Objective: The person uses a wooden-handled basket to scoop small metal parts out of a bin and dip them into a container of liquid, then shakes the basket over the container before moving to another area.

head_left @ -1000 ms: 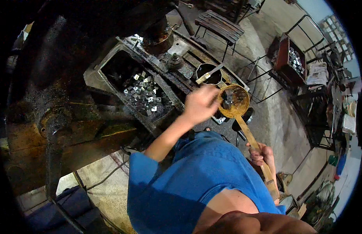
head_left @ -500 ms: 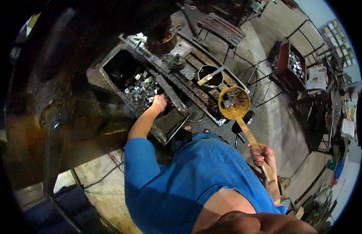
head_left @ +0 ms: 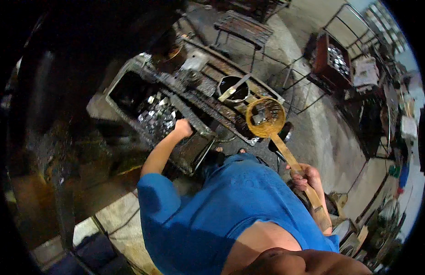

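Observation:
My right hand [head_left: 306,178] is wrapped round the long flat wooden handle of a round yellow basket scoop [head_left: 280,129]. A few dark metal pieces [head_left: 259,118] lie inside its mesh-like bowl. Over on the left, my left hand [head_left: 183,128] is at the near right side of an oily metal trough [head_left: 130,113]. Its fingers look curled in, and what they hold, if anything, is hidden. Beside that hand, a heap of small shiny metal blocks [head_left: 158,114] fills part of the trough.
Beyond the scoop, a dark pot [head_left: 235,88] with a flat brush [head_left: 234,88] across it stands on a grimy metal bench [head_left: 212,98]. A slatted stool [head_left: 243,28] is farther back. At right, a reddish box [head_left: 330,62] holds more metal pieces. Dark machinery [head_left: 52,137] rises at left.
The whole view has shifted, moving the bench and trough slightly left and up. My left hand sits nearer the trough's right wall, more curled. My right hand keeps hold of the scoop.

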Tool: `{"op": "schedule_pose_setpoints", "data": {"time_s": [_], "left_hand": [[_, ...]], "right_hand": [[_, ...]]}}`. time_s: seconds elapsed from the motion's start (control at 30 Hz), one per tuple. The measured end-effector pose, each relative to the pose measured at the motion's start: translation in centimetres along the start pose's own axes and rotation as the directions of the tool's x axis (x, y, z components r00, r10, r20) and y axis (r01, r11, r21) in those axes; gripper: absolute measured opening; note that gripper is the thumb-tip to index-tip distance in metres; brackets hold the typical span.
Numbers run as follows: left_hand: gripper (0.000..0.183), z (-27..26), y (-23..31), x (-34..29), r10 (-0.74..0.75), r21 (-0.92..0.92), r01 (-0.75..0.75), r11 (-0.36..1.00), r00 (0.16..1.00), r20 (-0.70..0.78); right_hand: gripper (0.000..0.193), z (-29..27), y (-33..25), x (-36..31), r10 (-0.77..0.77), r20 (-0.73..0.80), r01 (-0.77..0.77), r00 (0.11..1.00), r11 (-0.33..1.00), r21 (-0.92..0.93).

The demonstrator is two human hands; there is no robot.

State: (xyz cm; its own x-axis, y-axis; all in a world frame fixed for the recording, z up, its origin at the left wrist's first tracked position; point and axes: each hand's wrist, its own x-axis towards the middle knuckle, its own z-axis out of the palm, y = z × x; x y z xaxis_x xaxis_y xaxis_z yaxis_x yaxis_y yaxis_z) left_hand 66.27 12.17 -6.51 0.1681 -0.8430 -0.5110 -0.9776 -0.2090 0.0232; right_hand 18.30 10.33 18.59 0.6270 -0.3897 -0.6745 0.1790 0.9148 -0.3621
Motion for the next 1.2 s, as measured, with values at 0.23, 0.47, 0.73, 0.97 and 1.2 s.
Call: {"op": "schedule_pose_setpoints", "data": {"time_s": [0.23, 0.47, 0.73, 0.97, 1.2], "left_hand": [[0.020, 9.0, -2.2, 3.4, 0.137, -0.163, -0.169, 0.972, 0.972, -0.190], [0.027, 10.4, -4.0, 3.4, -0.075, -0.418, -0.004, 0.908, 0.982, -0.171], [0.037, -6.4, -1.7, -6.7, -0.186, -0.497, -0.127, 0.858, 0.826, -0.532], [0.041, -17.3, 12.4, -11.9, -0.069, -0.776, -0.516, 0.364, 0.815, -0.575], [0.041, -17.4, 20.0, -8.2, 0.238, -0.376, -0.659, 0.652, 0.648, -0.723]], "right_hand": [[0.050, -0.4, -0.4, -0.1, 0.032, 0.045, -0.035, 0.998, 0.995, 0.090], [0.047, -0.3, -0.3, -0.1, 0.033, 0.064, -0.035, 0.997, 0.999, 0.032], [0.047, 0.2, -0.5, -0.2, 0.021, 0.057, -0.026, 0.998, 0.995, 0.095], [0.059, 0.2, -0.5, 0.0, 0.018, 0.092, -0.033, 0.996, 0.987, 0.158], [0.059, 0.8, -0.9, 0.4, 0.034, 0.097, -0.039, 0.995, 0.998, 0.049]]}}
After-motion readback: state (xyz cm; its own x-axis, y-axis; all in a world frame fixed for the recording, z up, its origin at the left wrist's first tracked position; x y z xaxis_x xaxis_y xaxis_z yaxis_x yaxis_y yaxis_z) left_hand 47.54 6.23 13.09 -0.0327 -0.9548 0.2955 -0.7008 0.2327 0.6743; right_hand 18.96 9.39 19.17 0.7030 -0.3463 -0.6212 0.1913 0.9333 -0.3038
